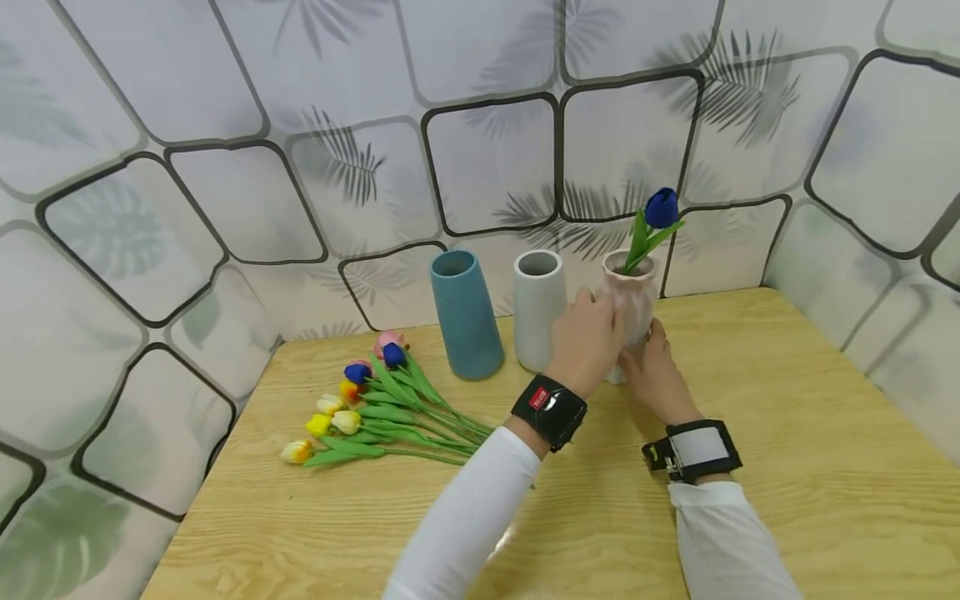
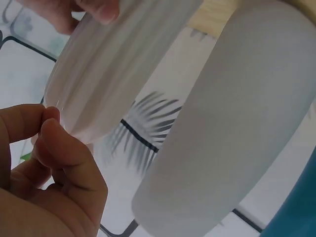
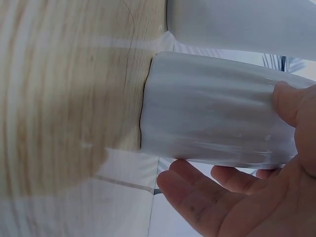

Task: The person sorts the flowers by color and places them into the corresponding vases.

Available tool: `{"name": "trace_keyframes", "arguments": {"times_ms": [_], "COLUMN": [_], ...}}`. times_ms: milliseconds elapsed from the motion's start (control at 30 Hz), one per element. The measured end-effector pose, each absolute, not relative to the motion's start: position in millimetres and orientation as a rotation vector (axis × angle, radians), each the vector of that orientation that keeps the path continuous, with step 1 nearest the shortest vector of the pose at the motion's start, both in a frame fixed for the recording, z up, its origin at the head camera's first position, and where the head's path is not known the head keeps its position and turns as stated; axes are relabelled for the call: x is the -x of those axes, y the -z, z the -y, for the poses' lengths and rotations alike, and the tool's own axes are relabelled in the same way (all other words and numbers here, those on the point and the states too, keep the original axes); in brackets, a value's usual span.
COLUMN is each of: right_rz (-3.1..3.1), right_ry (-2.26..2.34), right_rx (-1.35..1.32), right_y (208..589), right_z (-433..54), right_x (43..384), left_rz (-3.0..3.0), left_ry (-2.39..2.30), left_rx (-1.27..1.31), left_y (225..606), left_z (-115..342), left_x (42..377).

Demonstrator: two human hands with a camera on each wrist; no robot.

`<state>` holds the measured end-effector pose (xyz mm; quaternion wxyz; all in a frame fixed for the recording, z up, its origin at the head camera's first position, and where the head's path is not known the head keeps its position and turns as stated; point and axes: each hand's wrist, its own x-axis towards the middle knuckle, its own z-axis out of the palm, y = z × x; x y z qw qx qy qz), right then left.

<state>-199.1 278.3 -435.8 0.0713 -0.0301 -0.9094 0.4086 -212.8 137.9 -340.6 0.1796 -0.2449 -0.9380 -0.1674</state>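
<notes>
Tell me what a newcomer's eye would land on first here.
Probably the lone deep-blue tulip rising from the pale ruffled vase, rightmost of three, with the left hand and right hand at that vase. Next might come the colourful bunch of tulips lying on the table at the left, then the teal vase at the row's left end.

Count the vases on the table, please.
3: a blue vase on the left, a white vase in the middle, and a pale pink vase holding one blue tulip on the right. None looks hidden.
</notes>
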Motion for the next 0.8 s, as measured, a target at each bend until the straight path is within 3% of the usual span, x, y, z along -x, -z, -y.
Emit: {"name": "trace_keyframes", "arguments": {"times_ms": [533, 800], "right_rz": [2.665, 2.656], "right_ry": [-1.220, -1.201], "right_rx": [0.031, 0.077], "right_y": [438.2, 434.8], "right_z": [-278.9, -278.7], "right_x": [200.4, 196.7], "left_rz": [2.684, 2.749], "left_ry": [0.607, 0.907], "left_rx": [0.681, 0.737], "left_y": [378.8, 397.3], "left_z": [-117.1, -87.7], "left_x": [202.3, 210.6]}}
